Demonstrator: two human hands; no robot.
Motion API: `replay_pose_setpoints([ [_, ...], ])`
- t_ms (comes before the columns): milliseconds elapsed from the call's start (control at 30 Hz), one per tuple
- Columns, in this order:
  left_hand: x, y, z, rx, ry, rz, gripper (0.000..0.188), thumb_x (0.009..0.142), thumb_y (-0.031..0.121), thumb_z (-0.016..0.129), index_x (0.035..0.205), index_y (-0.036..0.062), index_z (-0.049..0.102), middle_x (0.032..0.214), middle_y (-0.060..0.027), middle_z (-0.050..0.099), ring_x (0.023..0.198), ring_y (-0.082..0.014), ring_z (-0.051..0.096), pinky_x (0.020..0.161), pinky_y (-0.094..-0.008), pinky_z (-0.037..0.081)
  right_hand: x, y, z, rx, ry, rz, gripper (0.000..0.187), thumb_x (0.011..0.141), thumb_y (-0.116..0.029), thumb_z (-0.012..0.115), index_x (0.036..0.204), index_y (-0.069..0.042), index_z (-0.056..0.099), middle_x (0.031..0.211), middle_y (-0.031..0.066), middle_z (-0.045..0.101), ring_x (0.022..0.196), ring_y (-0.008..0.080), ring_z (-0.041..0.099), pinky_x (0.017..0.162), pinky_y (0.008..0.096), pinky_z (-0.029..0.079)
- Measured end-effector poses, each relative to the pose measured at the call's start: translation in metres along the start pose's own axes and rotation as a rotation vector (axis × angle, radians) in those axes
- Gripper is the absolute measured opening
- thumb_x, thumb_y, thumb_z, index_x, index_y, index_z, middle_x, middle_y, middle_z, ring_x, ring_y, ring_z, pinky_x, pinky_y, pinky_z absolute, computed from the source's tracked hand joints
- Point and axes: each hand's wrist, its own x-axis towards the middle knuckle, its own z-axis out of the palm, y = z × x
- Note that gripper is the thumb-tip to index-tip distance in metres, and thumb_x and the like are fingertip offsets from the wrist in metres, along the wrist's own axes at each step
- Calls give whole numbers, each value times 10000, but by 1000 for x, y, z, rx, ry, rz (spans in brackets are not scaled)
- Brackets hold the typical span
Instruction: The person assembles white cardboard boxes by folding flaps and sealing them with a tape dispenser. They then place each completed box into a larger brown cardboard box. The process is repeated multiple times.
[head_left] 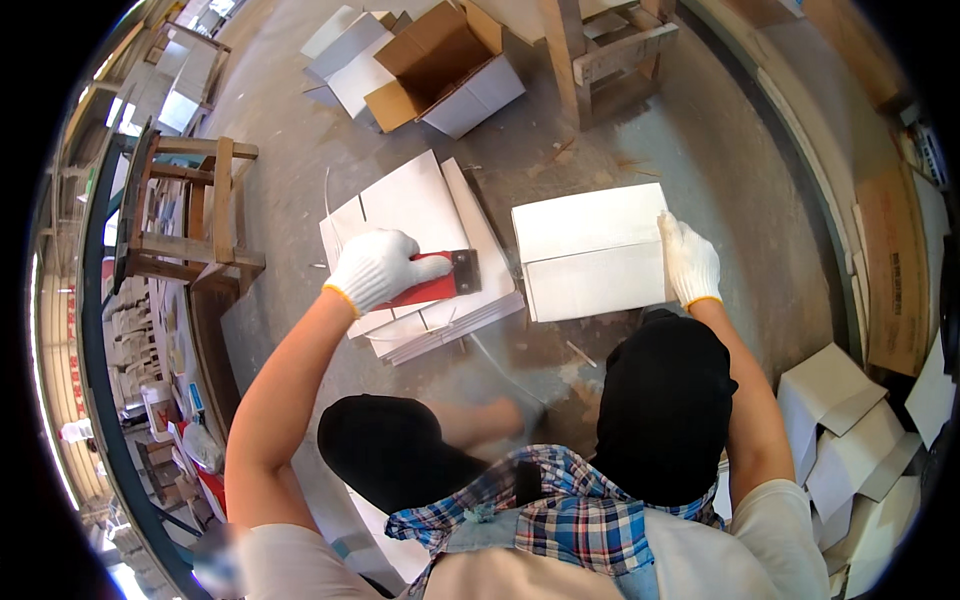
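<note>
My left hand [377,268], in a white knitted glove, is closed around a red tape dispenser [428,288] with a dark metal end. It is over a stack of flattened white cartons [397,200] on the floor. To the right of the stack sits a white cardboard box [592,245], its top flaps folded down and meeting at a seam. My right hand [690,260], gloved likewise, grips the box at its right edge, with the fingertips at the upper corner. Its fingers on the far side are partly hidden.
An opened carton [455,75] with a brown inside stands beyond the stack. A wooden stool [200,200] is on the left, and wooden legs [572,70] rise at the back. White cartons [835,420] are piled at the right. My knees [665,410] are close to the box.
</note>
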Motion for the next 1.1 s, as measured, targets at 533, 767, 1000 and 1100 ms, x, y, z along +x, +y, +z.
replay_pose_setpoints([
  [533,68,45,67,-149,-112,-50,739,852,716,573,764,8,767,761,-226,701,705,-365,697,699,-440,555,-5,-7,2,29,30,25,675,1009,-595,315,1144,-52,693,1121,317,657,1102,514,588,953,544,447],
  [767,81,-6,142,-925,-447,-206,589,866,552,707,997,-19,761,886,-125,735,729,-193,669,666,-378,539,-1,2,9,45,73,2,673,1006,-605,314,1159,-73,696,1126,302,664,1088,513,594,940,544,454],
  [1000,77,-61,166,-695,187,-563,612,836,577,643,972,-10,752,855,-224,732,754,-335,717,702,-431,558,-1,-1,6,40,55,30,689,1006,-612,310,1170,-67,698,1126,299,668,1102,501,599,948,531,457],
  [1100,77,-70,178,-469,410,-670,518,854,475,609,1090,22,697,933,-234,733,859,-393,722,762,-464,562,-2,-5,6,57,59,35,695,1007,-612,311,1189,-63,694,1144,302,663,1119,498,593,959,522,454],
])
